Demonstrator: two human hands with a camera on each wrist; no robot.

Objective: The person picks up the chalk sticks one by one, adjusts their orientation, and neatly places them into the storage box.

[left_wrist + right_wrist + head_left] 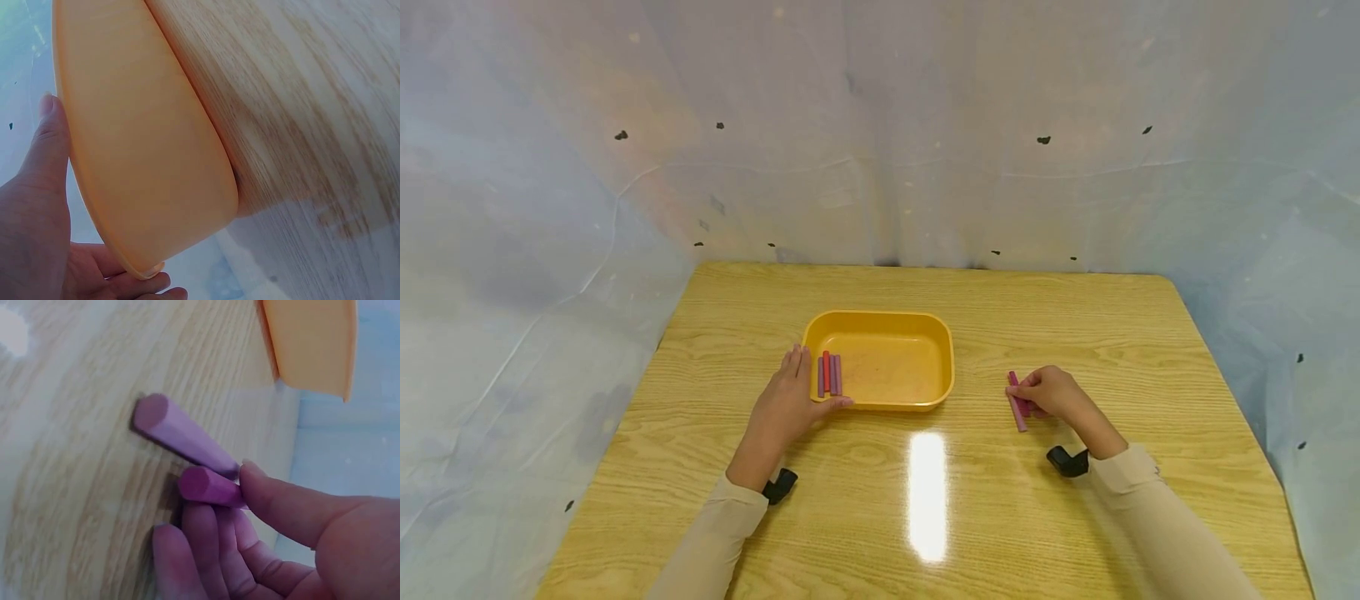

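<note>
On the table stands a yellow plastic tray (pixel 895 406), with several chalk sticks side by side at its left end, one red (pixel 826 372) and the others purple. My left hand (pixel 786 404) holds the tray's near left corner, thumb along the front rim and fingers at the left side. To the right of the tray, my right hand (pixel 1060 393) pinches a magenta chalk stick (pixel 209 486) between thumb and fingers. A light purple chalk stick (pixel 187 434) lies on the table close beside it, near the thumb tip.
The wood-grain table (pixel 1000 517) has a bright reflection (pixel 927 496) in front of the tray. Pale sheeting (pixel 887 167) hangs behind the table and at both sides. A black wrist device (pixel 1067 461) sits at each wrist.
</note>
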